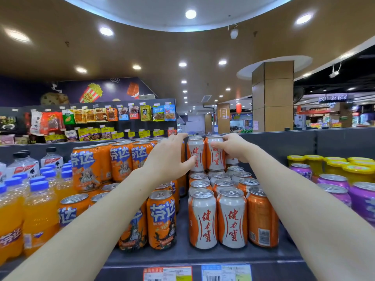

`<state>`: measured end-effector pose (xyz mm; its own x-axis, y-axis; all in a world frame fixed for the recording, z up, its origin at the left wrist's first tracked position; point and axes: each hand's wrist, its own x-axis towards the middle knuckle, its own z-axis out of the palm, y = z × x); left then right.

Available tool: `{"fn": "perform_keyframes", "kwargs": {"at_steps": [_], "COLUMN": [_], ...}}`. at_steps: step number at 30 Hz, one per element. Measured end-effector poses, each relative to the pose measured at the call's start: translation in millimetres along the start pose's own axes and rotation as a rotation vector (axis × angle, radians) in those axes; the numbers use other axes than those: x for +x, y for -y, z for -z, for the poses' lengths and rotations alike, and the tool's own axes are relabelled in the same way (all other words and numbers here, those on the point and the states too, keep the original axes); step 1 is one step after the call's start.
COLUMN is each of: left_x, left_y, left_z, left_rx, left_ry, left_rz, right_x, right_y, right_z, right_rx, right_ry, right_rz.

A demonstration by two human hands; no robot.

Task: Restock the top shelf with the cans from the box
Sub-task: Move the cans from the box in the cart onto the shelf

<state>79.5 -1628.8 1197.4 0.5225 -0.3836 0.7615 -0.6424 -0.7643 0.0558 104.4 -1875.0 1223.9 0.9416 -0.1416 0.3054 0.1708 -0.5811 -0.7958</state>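
Two orange-and-white cans with red characters stand as a second layer on a block of the same cans on the top shelf. My left hand grips the left upper can, thumb on its front and fingers over its top. Beside it, my right hand wraps around the right upper can. Both upper cans are upright and touch each other, far back near the shelf's rear panel. The box is not in view.
Orange cartoon-print cans stand stacked to the left, with orange soda bottles beyond them. Purple cans and yellow-lidded jars fill the right. Price labels line the shelf's front edge. A snack wall stands behind.
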Motion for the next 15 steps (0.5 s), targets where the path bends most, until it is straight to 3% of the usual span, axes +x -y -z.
{"fn": "perform_keyframes", "kwargs": {"at_steps": [12, 15], "left_x": [-4, -3], "left_y": [-2, -3], "left_z": [3, 7], "left_rx": [-0.007, 0.014], "left_ry": [0.012, 0.012], "left_rz": [0.012, 0.005], "right_x": [-6, -11], "right_y": [7, 13], "right_z": [-1, -1], "right_rx": [-0.140, -0.180], "right_ry": [-0.020, -0.103], "right_rz": [-0.036, -0.034]}}
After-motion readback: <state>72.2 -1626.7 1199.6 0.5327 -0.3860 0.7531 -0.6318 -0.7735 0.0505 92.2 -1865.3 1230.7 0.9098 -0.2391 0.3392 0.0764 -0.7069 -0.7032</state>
